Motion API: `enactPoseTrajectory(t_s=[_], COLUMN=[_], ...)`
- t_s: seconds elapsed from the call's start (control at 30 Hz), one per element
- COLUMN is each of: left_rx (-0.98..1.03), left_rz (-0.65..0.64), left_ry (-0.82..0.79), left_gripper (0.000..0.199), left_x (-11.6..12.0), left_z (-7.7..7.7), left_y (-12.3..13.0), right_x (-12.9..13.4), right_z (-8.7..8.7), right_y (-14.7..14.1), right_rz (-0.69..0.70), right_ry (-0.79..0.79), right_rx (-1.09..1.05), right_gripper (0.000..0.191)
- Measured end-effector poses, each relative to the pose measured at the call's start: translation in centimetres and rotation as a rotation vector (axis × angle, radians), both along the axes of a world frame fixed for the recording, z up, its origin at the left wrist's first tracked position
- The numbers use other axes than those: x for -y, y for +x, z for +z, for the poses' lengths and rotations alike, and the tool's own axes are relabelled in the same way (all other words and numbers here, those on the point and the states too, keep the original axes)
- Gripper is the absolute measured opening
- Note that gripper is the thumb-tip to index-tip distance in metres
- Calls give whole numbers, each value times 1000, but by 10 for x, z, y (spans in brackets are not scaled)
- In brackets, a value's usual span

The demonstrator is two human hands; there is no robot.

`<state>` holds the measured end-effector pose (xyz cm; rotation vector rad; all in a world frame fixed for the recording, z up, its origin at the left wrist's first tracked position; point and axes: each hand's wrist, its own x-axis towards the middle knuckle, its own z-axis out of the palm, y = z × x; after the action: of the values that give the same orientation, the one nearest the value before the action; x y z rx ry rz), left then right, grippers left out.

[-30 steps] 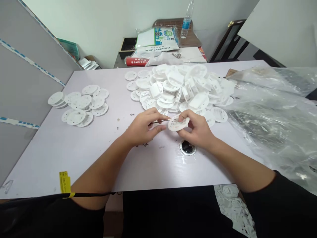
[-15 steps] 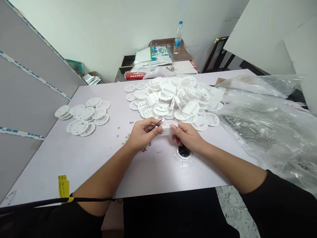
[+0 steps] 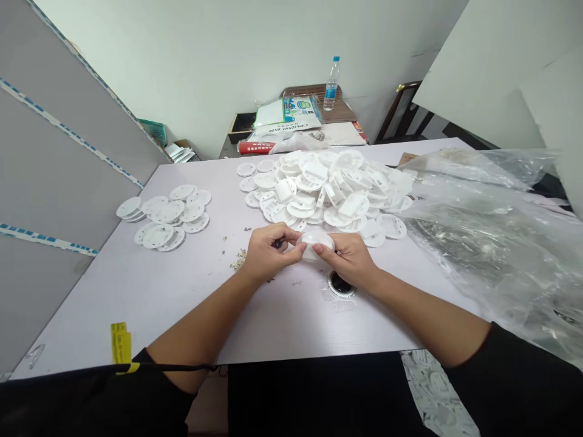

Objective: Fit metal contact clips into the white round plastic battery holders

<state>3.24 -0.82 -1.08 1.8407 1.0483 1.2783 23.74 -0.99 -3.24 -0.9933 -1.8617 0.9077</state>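
Observation:
Both hands hold one white round plastic cover [image 3: 317, 244] just above the table. My left hand [image 3: 272, 250] is closed on its left edge, thumb on top; a small dark object [image 3: 277, 244] shows between its fingers, too hidden to name. My right hand [image 3: 348, 258] grips the cover from the right with its thumb pressed on the face. Behind the hands lies a large heap of similar white round pieces [image 3: 314, 188]. Small metal parts [image 3: 238, 260] are scattered beside my left hand. A black disc with a white rim [image 3: 341, 283] sits below my right hand.
A smaller group of white discs [image 3: 168, 212] lies on the left. Clear plastic bags [image 3: 483, 243] cover the right side. A water bottle [image 3: 332, 85] stands at the back. A cable with a yellow tag [image 3: 121, 345] crosses the front left, and a grey partition [image 3: 59, 121] borders the left.
The cover has turned in my hands, so more of its smooth round face shows. Both hands stay close together on it, and the whole view has shifted slightly.

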Motion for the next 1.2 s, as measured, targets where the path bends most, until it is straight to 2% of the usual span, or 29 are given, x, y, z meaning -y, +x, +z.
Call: enactPoseTrajectory(t_s=[0.07,0.17,0.23,0.3,0.4,0.53,0.6,0.63,0.67,0.77,0.8,0.87,0.93,1.0,1.1,1.2], left_rx=[-31,-28,12,77,80,-262,-346,-336,-310,-243,-246,-308,-404,-460,-519,-502], left_rz=[2,8,84,262,648,1049,1166,1179,1131,874,825,853,957,937,694,518], left_ry=[40,18,-13,-18,52,271,255,227,187,32,6,36,131,190,263,233], left_gripper=[10,13,16,21,28,19,16,15,13,18,21,18,15,21,25,25], left_x=[0,0,-5,-14,-35,-55,-56,-56,-54,-52,-52,-54,-57,-59,-57,-51], left_z=[1,-1,-4,-4,2,14,16,16,15,12,11,10,9,5,-4,-14], left_y=[1,0,-6,-19,-55,-118,-145,-155,-164,-178,-179,-174,-160,-138,-100,-70], right_x=[-1,-5,-8,-11,-13,-12,-12,-11,-11,-11,-11,-14,-18,-25,-37,-46], right_z=[1,2,2,2,1,4,5,5,5,4,4,5,8,12,17,15], right_y=[2,6,10,13,16,16,16,16,16,16,16,19,25,34,51,63], right_rz=[-7,28,34,24,-5,-32,-25,-17,-11,-31,-52,-102,-165,-269,-484,-616], right_ry=[61,75,82,108,148,200,226,234,239,281,314,413,550,707,843,836], right_rx=[61,113,131,146,139,106,89,83,80,108,127,162,200,267,403,581], right_gripper=[57,56,55,53,50,47,46,45,44,42,40,33,26,21,17,34])
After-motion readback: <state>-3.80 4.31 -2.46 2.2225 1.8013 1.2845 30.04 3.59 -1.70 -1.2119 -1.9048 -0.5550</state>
